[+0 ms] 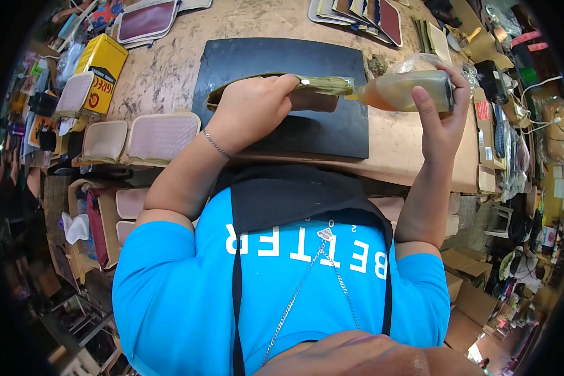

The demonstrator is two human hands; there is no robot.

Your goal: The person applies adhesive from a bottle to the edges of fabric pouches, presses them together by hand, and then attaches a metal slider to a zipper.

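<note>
My left hand pinches the top edge of a folded olive-green piece with a brownish inner face. It is held on edge over a black board and curves away to the left behind my fingers. In my right hand is a squeeze bottle of amber liquid, likely glue, lying nearly sideways. Its yellowish nozzle points left, right at the end of the olive-green piece. Thumb and fingers wrap around the bottle's base.
A yellow can stands at the left of the wooden table. Padded quilted panels lie along its front-left edge. Stacked panels sit at the back. Black devices, boxes and plastic bags crowd the right side.
</note>
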